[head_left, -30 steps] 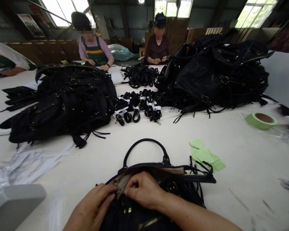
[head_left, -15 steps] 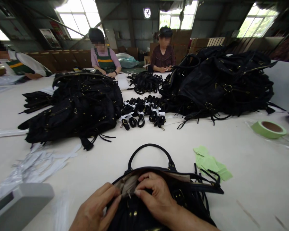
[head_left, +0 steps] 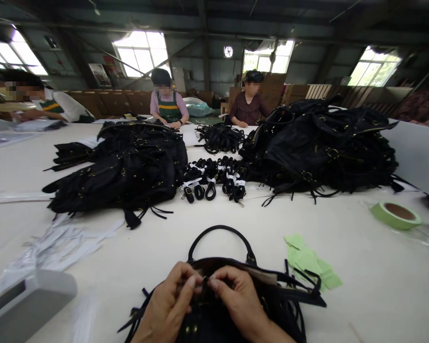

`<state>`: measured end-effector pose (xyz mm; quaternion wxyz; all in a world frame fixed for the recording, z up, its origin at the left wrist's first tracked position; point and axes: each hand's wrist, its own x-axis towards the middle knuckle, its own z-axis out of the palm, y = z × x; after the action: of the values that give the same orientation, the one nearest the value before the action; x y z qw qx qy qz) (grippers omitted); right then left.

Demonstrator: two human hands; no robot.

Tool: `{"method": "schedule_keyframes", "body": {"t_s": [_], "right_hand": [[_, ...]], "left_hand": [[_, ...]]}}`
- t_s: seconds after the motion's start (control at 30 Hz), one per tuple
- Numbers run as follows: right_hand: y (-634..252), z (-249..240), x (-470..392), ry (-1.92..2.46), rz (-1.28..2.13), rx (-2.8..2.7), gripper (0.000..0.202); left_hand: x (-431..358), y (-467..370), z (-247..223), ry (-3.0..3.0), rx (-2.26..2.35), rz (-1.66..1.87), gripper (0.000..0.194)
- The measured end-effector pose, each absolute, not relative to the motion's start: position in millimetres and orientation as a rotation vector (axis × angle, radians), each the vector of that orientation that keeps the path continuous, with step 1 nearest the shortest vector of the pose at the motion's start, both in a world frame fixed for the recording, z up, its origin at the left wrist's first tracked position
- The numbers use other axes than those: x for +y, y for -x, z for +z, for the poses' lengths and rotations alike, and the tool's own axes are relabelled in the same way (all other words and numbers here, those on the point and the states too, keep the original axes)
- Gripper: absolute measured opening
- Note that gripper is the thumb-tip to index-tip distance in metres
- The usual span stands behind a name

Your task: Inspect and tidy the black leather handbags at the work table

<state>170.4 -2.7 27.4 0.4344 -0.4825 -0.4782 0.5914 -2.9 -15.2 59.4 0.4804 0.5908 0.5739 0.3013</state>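
A black handbag [head_left: 218, 314] with a raised loop handle [head_left: 219, 227] and gold studs lies at the bottom middle, its top partly open. Over its opening, my left hand [head_left: 173, 300] has thumb and fingers pinched together. Close beside it, my right hand [head_left: 238, 297] is pinched too, its fingertips nearly touching those of my left. Between the fingertips a small dark piece shows, too small to name. Pale lining is visible along the bag's right edge.
Piles of black bags stand at left [head_left: 117, 171] and right [head_left: 318, 147], with bundled straps [head_left: 210, 183] between. Green tape [head_left: 396, 216], green scraps [head_left: 309, 262], white strips [head_left: 64, 247] and a grey dispenser [head_left: 32, 302] lie nearer. People sit across the table.
The view has tilted up a little. Both hands have drawn closer together, and my left hand has moved from the bag's left edge to the middle of its opening.
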Motion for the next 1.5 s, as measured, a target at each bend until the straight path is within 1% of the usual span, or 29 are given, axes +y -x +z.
{"method": "schedule_keyframes", "body": {"t_s": [0.07, 0.27, 0.33, 0.5, 0.67, 0.87, 1.13, 1.5], "right_hand": [[-167, 26, -3, 1.197, 1.513, -1.124, 0.015], [-166, 20, -5, 1.164, 1.558, -0.985, 0.035], [-168, 18, -5, 1.144, 1.574, -0.994, 0.037], [-172, 18, -6, 1.15, 1.581, -1.089, 0.035], [-171, 17, -6, 1.214, 1.543, -1.184, 0.03], [-172, 13, -8, 1.223, 1.484, -1.306, 0.027], [-172, 12, -7, 1.252, 1.446, -1.306, 0.027], [-172, 11, -6, 1.219, 1.429, -1.359, 0.021]], "left_hand": [[-17, 2, 57, -1.447, 1.416, 0.695, 0.03], [-22, -1, 57, -1.432, 1.506, 0.696, 0.03], [-23, -2, 56, -1.428, 1.507, 0.697, 0.028], [-26, -9, 54, -1.495, 1.49, 0.779, 0.027], [-31, -20, 42, -1.577, 1.537, 0.893, 0.025], [-34, -25, 35, -1.642, 1.604, 0.879, 0.024], [-34, -24, 30, -1.698, 1.611, 0.909, 0.022], [-35, -26, 26, -1.704, 1.627, 0.902, 0.023]]}}
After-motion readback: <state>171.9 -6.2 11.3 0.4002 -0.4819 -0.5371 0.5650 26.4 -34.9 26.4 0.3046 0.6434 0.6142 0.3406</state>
